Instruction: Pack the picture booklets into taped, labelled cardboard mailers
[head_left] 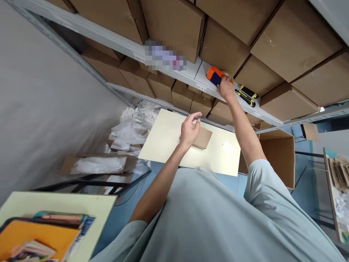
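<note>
My right hand (226,88) reaches up to the white shelf (196,72) and is closed on an orange and blue tape dispenser (214,75) that rests there. My left hand (190,129) lies on a small flat cardboard box (204,138) on the cream table top (163,138), fingers loosely spread, the thumb over the box's near edge. A small white scrap (228,147) sits on the table to the right of the box.
Two black and yellow utility knives (247,95) lie on the shelf beside the dispenser. Brown cartons (289,40) fill the racks. An open carton (278,156) stands right of the table. White plastic bags (128,131) pile at left. Books (40,236) sit on a near table.
</note>
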The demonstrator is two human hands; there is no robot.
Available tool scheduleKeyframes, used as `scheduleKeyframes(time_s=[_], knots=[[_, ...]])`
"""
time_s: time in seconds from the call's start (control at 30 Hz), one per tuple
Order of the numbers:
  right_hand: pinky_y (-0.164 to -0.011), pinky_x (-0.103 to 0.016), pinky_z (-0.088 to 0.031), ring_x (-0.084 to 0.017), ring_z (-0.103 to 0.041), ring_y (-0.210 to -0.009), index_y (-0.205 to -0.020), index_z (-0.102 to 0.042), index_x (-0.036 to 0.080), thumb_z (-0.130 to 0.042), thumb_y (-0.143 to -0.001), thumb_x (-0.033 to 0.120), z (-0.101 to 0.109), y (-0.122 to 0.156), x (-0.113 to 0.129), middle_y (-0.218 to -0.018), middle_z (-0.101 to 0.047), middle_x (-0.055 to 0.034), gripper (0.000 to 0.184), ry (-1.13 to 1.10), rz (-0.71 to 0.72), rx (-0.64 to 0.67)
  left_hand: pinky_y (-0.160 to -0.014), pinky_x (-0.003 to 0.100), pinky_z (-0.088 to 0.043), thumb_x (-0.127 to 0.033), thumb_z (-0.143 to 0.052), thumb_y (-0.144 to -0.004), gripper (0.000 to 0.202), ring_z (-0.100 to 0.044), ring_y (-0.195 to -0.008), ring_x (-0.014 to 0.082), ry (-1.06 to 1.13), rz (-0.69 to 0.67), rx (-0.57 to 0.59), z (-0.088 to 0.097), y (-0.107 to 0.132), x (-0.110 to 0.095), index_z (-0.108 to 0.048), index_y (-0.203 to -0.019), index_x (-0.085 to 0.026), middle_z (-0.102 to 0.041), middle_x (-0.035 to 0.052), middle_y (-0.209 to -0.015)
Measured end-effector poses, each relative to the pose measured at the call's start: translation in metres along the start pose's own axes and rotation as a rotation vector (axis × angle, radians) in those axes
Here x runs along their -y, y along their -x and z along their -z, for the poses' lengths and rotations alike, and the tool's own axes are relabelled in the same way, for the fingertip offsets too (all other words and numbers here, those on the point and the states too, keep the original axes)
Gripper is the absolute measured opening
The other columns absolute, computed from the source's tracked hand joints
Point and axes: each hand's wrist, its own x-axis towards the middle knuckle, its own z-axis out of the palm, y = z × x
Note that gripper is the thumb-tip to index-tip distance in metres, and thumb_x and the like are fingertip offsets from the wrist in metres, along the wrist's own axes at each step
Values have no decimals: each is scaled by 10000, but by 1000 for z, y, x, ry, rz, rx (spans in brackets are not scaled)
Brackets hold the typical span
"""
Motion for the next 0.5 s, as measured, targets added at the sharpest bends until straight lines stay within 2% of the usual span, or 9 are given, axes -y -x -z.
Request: scheduleKeyframes(time_s=[0.07, 0.13, 0.23, 0.3, 0.37, 0.43, 0.5], knots=[[-1338, -569, -460, -461, -648, -1573, -1575, -528, -132, -435, -1281, 370, 3, 5, -8, -1659, -570, -450, 589, -85, 46, -29, -1268, 523, -640, -209, -606, -1074, 349, -822, -1372, 288, 13, 57, -36, -13, 18, 9, -787, -1372, -223, -869, 128, -1404], [-1361, -525, -438, -435, -618, -1615, -1525, -571, -104, -345, -1297, 492, -6, 24, -19, -1633, -617, -400, 677, -237, 144, -84, -1266, 511, -650, -205, -609, -1074, 348, -832, -1356, 277, 34, 101, -84, -29, 36, 18, -786, -1373, -217, -871, 127, -1393], [-1345, -590, -515, -407, -615, -1621, -1509, -637, 106, -507, -1216, 736, -46, 90, -35, -1596, -702, -242, 706, -617, 289, -134, -1224, 481, -677, -276, -654, -1110, 303, -845, -1313, 265, 49, 147, -202, -55, 70, 29, -774, -1380, -211, -867, 137, -1375], [-1268, -598, -601, -373, -713, -1485, -1460, -682, 193, -543, -1133, 879, -81, 155, -41, -1445, -776, -164, 773, -929, 287, -20, -1159, 454, -702, -358, -704, -1131, 298, -852, -1250, 257, 13, 178, -281, -69, 97, 33, -766, -1385, -215, -860, 139, -1346], [-1206, -531, -652, -335, -772, -1364, -1381, -729, 238, -627, -1040, 957, -110, 224, -43, -1314, -820, -126, 803, -1215, 238, 145, -1086, 418, -715, -441, -759, -1132, 311, -851, -1170, 241, -56, 195, -311, -81, 125, 34, -774, -1357, -228, -850, 122, -1289], [-1164, -484, -676, -306, -802, -1302, -1353, -747, 264, -701, -995, 955, -128, 282, -42, -1261, -844, -100, 780, -1413, 169, 315, -1030, 392, -713, -509, -793, -1124, 315, -837, -1117, 231, -125, 181, -306, -88, 154, 33, -799, -1288, -240, -834, 99, -1219], [-1151, -474, -687, -292, -819, -1270, -1352, -752, 274, -765, -977, 920, -134, 322, -41, -1248, -861, -90, 747, -1524, 103, 436, -990, 386, -710, -558, -787, -1130, 324, -821, -1082, 229, -175, 159, -297, -93, 180, 29, -819, -1225, -250, -824, 87, -1171]])
